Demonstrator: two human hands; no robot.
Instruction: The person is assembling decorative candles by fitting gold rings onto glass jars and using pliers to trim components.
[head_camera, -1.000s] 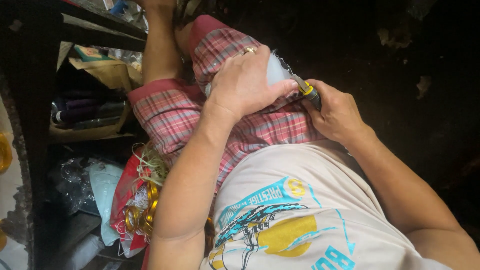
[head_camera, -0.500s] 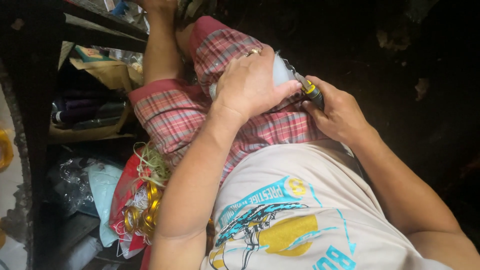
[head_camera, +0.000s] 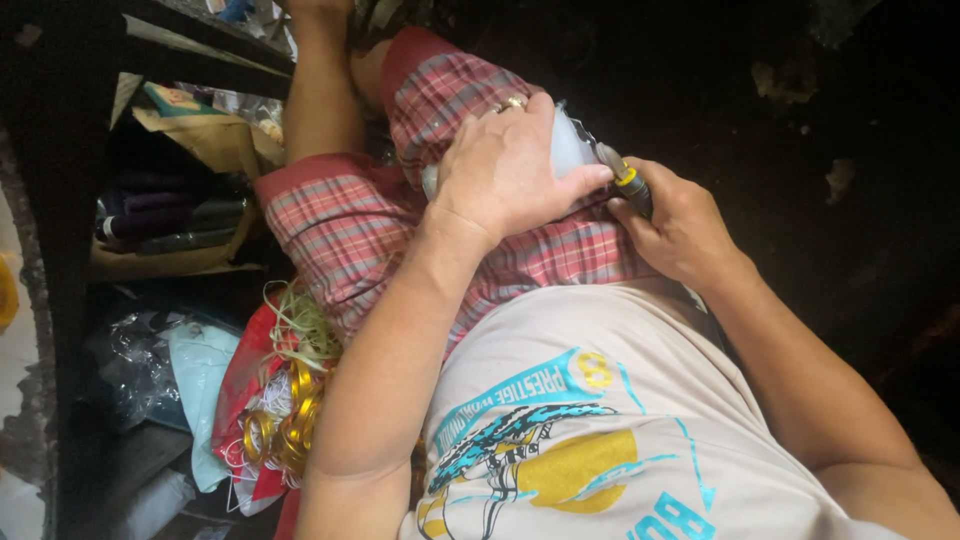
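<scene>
1. The landmark is the red plaid shorts (head_camera: 370, 215) on the person's lap; the pale rounded object (head_camera: 572, 140) rests on their upper part, near the raised knee.
2. Left of the shorts a dark shelf frame (head_camera: 75, 250) stands close, packed with folded fabric (head_camera: 160, 215) and a brown paper bag (head_camera: 205, 135); little free room there.
3. Right of the shorts the ground is dark and bare, giving open room.
4. Below the shorts, gold ribbon spools (head_camera: 290, 425) lie beside the thigh.
5. The left hand (head_camera: 505, 170), wearing a ring (head_camera: 513, 102), lies over the object with fingers pressed together and curled around it.
6. The right hand (head_camera: 680, 225) pinches a black, yellow-banded screwdriver (head_camera: 625, 180), whose tip meets the object's right edge.
7. The object looks whitish-grey, smooth and mostly hidden by the left hand.
</scene>
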